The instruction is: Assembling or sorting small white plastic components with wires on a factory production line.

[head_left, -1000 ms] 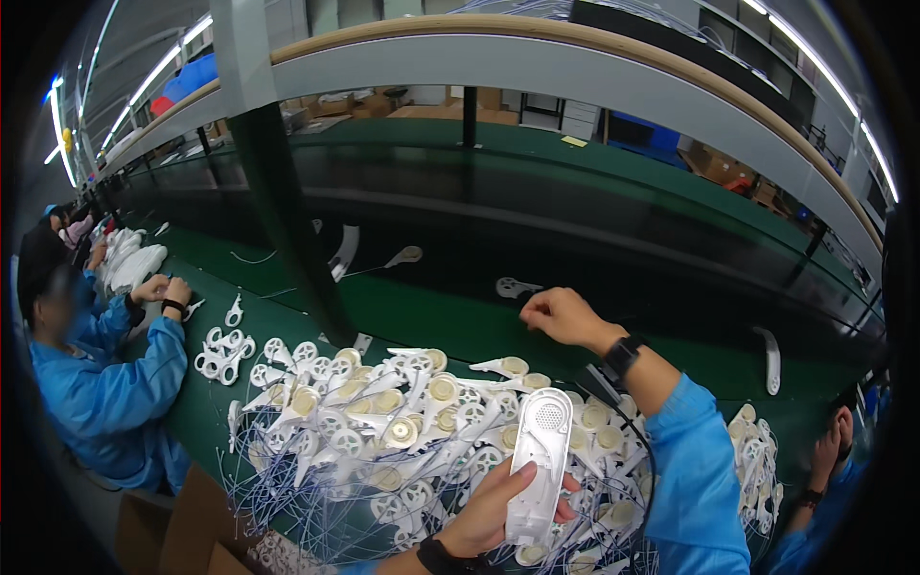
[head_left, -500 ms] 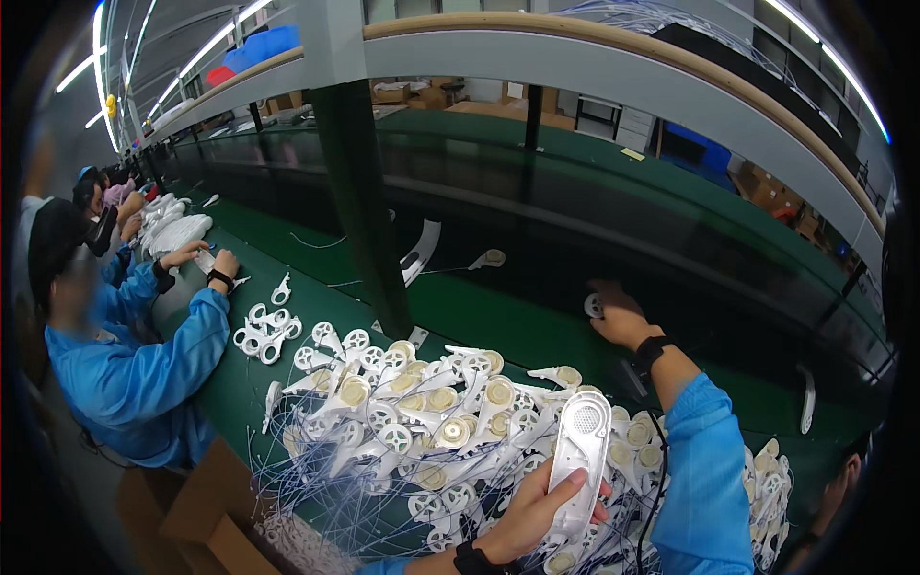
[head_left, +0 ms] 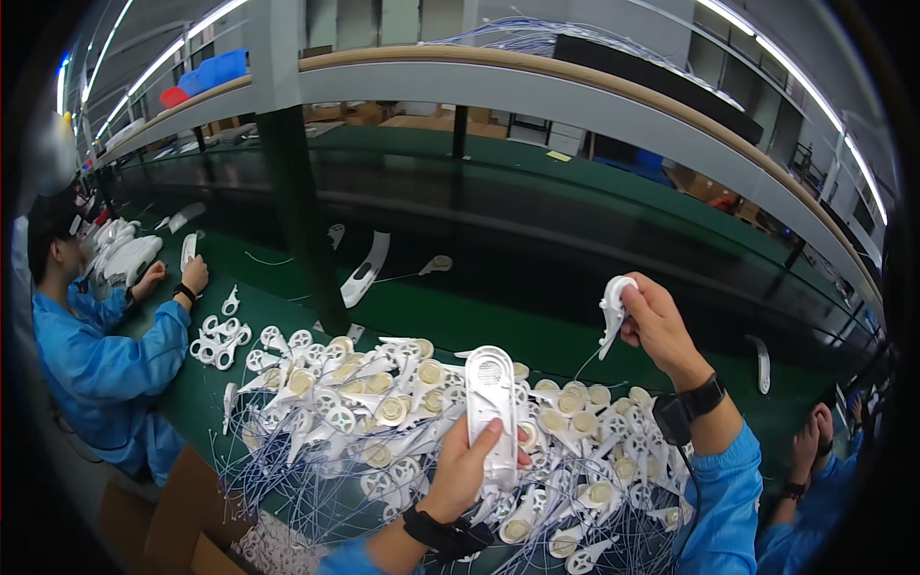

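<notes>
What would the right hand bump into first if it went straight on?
The right hand, holding a white part, points up-left in the picture, across the dark strip. The grey beam looks first in line, but depth is unclear; the hand may pass underneath.

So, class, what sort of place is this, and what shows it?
Probably a factory assembly line: a heap of white plastic parts, an apparent conveyor belt, and a blue-sleeved co-worker holding a similar white piece.

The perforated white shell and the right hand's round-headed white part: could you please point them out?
Perforated white shell [head_left: 492, 401]: head view, its inner face, below the holes.
Round-headed white part [head_left: 613, 296]: head view, its round head.
</notes>
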The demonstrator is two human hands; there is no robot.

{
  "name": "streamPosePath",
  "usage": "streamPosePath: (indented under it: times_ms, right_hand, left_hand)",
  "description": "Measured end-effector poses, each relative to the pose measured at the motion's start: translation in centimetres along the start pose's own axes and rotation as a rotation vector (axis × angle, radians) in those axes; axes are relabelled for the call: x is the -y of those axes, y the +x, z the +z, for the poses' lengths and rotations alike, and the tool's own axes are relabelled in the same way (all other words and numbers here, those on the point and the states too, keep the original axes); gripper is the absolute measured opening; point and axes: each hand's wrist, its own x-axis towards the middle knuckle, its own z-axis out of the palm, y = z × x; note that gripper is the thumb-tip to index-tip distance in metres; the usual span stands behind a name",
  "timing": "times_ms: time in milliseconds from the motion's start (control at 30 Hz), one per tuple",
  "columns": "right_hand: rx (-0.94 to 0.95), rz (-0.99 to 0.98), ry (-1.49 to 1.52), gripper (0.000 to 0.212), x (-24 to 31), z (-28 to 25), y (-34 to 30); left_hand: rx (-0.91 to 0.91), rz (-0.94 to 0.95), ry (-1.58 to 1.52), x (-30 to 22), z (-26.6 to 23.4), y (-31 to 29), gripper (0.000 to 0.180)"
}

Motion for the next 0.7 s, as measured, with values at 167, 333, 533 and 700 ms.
streamPosePath:
  times_ms: [167,333,533,700]
  right_hand:
    - [0.227,-0.324,0.406,0.039,2.6,0.0,-6.1]
    - [0.273,-0.351,0.451,0.035,2.8,2.6,-10.1]
    - [0.108,-0.219,-0.014,0.030,-0.4,5.4,-10.9]
    - [-0.080,-0.237,0.063,0.032,-2.7,6.4,-10.6]
  left_hand:
    - [0.023,0.072,0.126,-0.1,0.1,-0.1,0.028]
    - [0.145,0.037,0.167,0.3,0.3,0.0,0.029]
    - [0.222,0.083,0.385,0.0,0.5,-0.6,0.039]
    - [0.264,0.037,0.492,0.0,0.8,-0.9,0.045]
